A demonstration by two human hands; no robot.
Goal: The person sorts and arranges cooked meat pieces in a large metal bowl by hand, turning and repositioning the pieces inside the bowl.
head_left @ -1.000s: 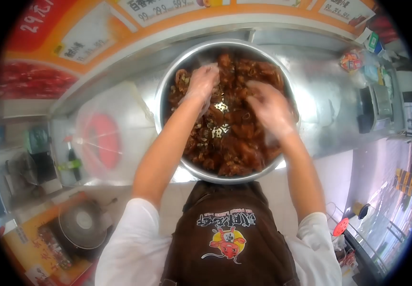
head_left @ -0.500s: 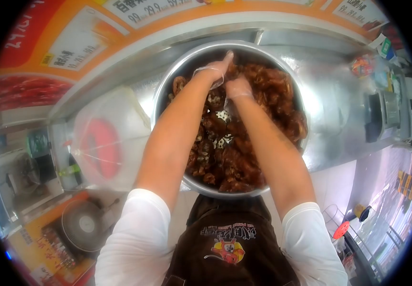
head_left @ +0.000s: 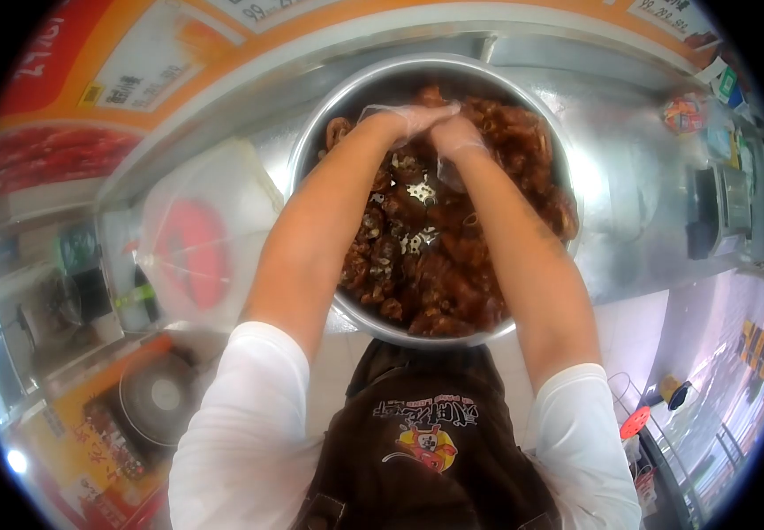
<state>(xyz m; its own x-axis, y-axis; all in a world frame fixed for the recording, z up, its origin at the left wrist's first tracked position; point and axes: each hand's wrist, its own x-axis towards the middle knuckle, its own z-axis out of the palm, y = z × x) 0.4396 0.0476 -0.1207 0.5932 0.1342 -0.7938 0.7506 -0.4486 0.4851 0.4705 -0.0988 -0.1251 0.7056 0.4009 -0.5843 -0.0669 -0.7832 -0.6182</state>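
Note:
A large round steel basin (head_left: 311, 132) holds glossy, sauce-coated brown meat pieces (head_left: 514, 132). Darker, knobbly pieces (head_left: 369, 252) lie on its left side. Both my hands, in thin clear plastic gloves, reach into the far part of the basin. My left hand (head_left: 419, 120) is stretched out to the right over the meat, its visible fingers extended. Close against its fingertips is my right hand (head_left: 455, 137), angled down at the meat with its fingers mostly hidden. Whether a piece is between the hands I cannot make out.
The basin stands on a steel counter (head_left: 620, 124), below an orange price-sign panel (head_left: 267, 31). Left of it lies a clear plastic bag (head_left: 245, 190) with something red inside. A dark scale-like device (head_left: 716, 212) is at right. A round pan (head_left: 161, 397) sits lower left.
My hands have shifted right within the basin and come closer together. The left hand has turned from pointing up and away to pointing right. The view has moved slightly.

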